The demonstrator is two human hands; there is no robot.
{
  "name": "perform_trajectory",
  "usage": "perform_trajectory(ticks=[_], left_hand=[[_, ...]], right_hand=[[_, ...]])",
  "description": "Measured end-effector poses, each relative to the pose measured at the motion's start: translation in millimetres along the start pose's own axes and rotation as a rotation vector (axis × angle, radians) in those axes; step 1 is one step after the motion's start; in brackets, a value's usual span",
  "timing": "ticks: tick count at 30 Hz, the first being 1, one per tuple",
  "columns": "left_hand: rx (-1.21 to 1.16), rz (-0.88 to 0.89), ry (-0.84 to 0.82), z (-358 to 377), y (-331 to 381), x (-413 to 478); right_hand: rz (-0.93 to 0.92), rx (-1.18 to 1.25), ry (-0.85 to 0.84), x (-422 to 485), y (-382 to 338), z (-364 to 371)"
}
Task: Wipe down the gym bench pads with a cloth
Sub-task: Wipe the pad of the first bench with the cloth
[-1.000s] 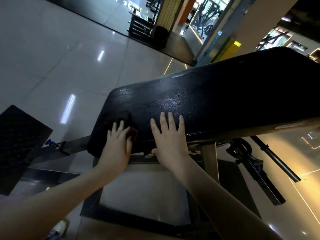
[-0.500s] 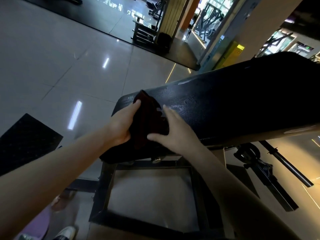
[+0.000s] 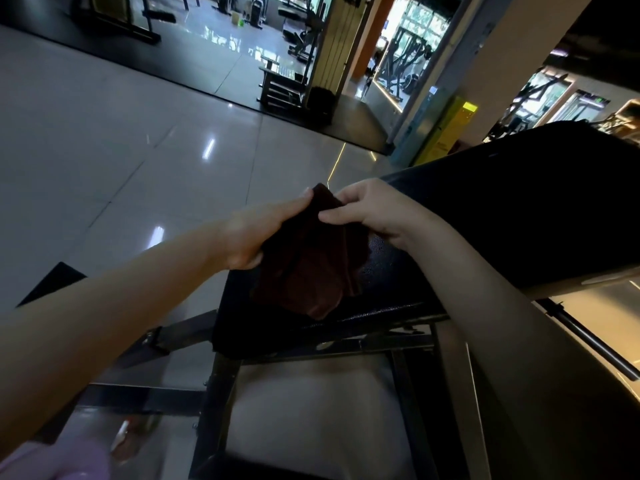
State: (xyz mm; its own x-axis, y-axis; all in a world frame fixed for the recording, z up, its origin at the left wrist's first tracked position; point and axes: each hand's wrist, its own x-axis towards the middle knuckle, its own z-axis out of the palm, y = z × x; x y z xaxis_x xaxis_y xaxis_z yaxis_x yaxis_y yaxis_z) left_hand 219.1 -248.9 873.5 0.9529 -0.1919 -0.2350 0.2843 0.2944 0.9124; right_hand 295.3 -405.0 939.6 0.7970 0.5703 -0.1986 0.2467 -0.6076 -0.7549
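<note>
Plainly, from the left: the left hand [image 3: 256,233] reaches across over the floor [image 3: 104,150] and has the left edge of the cloth [image 3: 311,265] in its grip, thumb low, fingers laid long up the side; the fabric hides how far they wrap behind. The dark cloth hangs bunched between both hands, over the low near end of the pad [image 3: 519,220], its bottom corner drooping towards the pad's near edge. Whether it touches the vinyl I cannot tell. The right hand [image 3: 374,213] pinches the cloth's top edge, fingers curled.

What matters for the coming wipe, I'd judge, is that the pad's long axis climbs away to the right, so the unwiped stretch lies beyond the right hand, which is nearer it. The pad's far end is cut off and lost in shadow. Below, the frame [image 3: 346,344] is dim, and a blurred purple shape sits at the bottom left corner.
</note>
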Motion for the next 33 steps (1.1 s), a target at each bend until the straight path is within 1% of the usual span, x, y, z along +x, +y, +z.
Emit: perform_trajectory(ticks=[3, 5, 8, 10, 12, 14, 16, 19, 21, 23, 25, 26, 27, 28, 29, 31, 32, 33], left_hand=[[0.174, 0.069, -0.105, -14.4, -0.1, -2.9], [0.257, 0.057, -0.147, -25.9, 0.8, -2.7], [0.261, 0.000, -0.111, -39.3, 8.0, 0.6], [0.299, -0.041, -0.101, -46.0, 15.3, 3.4], [0.366, -0.037, -0.109, -51.2, 22.2, 7.1], [0.439, 0.050, -0.073, -54.4, 28.6, 14.1], [0.553, 0.206, 0.038, -54.9, 31.3, 24.5], [0.893, 0.449, 0.246, -54.3, 20.1, 40.5], [1.024, 0.523, 0.274, -54.1, -2.9, 48.1], [1.114, 0.507, 0.210, -54.2, -36.6, 50.9], [1.235, 0.442, 0.035, -53.7, -74.4, 49.7], [1.288, 0.382, -0.066, -53.4, -91.4, 48.2], [1.313, 0.319, -0.137, -52.5, -104.4, 44.8], [1.299, 0.287, -0.163, -53.9, -113.4, 43.0], [1.249, 0.300, -0.140, -55.7, -117.4, 41.0], [1.149, 0.369, 0.002, -61.5, -119.9, 40.4], [1.142, 0.366, 0.068, -66.0, -122.8, 42.8], [1.151, 0.318, 0.112, -71.5, -125.8, 45.6]], right_hand=[[-0.041, -0.026, 0.046, 5.2, -3.0, -7.5], [-0.072, -0.010, 0.048, 6.6, -3.0, -11.4], [-0.084, 0.001, 0.063, 6.4, -0.6, -13.5], [-0.092, -0.021, 0.113, 8.2, 0.4, -10.9], [-0.109, -0.018, 0.162, 13.4, -1.4, -7.1], [-0.138, -0.014, 0.234, 24.3, -2.5, -6.5], [-0.169, -0.050, 0.319, 37.6, -2.3, -7.7], [-0.216, -0.169, 0.389, 52.1, 3.6, -8.4], [-0.205, -0.268, 0.347, 55.3, 17.5, -7.3], [-0.161, -0.407, 0.231, 52.6, 37.7, -1.8], [-0.106, -0.612, 0.056, 43.5, 58.0, 6.8], [-0.074, -0.705, -0.032, 36.9, 66.2, 11.1], [-0.056, -0.772, -0.093, 29.6, 71.9, 14.7], [-0.057, -0.811, -0.126, 24.0, 75.9, 15.7], [-0.059, -0.845, -0.149, 18.4, 75.8, 15.7], [-0.044, -0.958, -0.200, 10.7, 63.7, 15.2], [-0.045, -0.984, -0.208, 9.7, 55.2, 16.7], [-0.066, -0.974, -0.184, 10.0, 46.8, 21.9]])
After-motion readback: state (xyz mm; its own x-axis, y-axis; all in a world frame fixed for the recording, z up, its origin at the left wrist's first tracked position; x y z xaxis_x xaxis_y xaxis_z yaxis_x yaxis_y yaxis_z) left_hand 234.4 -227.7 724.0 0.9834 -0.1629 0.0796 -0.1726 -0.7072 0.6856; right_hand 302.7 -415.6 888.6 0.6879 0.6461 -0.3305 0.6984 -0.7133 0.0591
